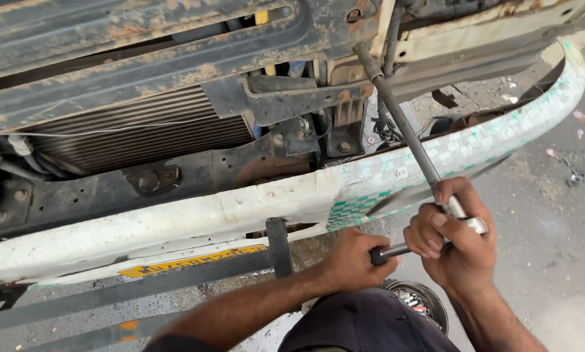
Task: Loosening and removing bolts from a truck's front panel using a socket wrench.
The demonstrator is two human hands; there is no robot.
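1. I see the rusty underside of a vehicle (142,58) filling the upper two thirds of the frame, its frame rails caked with dirt; everything else is arranged to reach up into it

2. The white bumper (240,212) sweeps from lower left to upper right, patched with a green checker pattern near the middle; it lies between me and the chassis, so the tool has to pass over it

3. A ribbed radiator (129,133) sits at centre left behind a dark crossmember (195,176), well apart from the hands

4. The long extension bar (400,120) runs diagonally from the right of centre up to a bracket (354,39) near the top of the frame; I judge its length is what lets the hands stay outside the bumper

5. The sliding cross handle (429,238) lies across the bar's lower end, giving both hands leverage

6. The right hand (452,238) is wrapped tight around the junction of bar and handle, fingers pressed together, at lower right

7. The left hand (354,261) is closed in a fist on the handle's dark left end, just beside the right one

8. A round tray of small metal parts (416,301) rests on the ground below the hands, partly hidden by a knee
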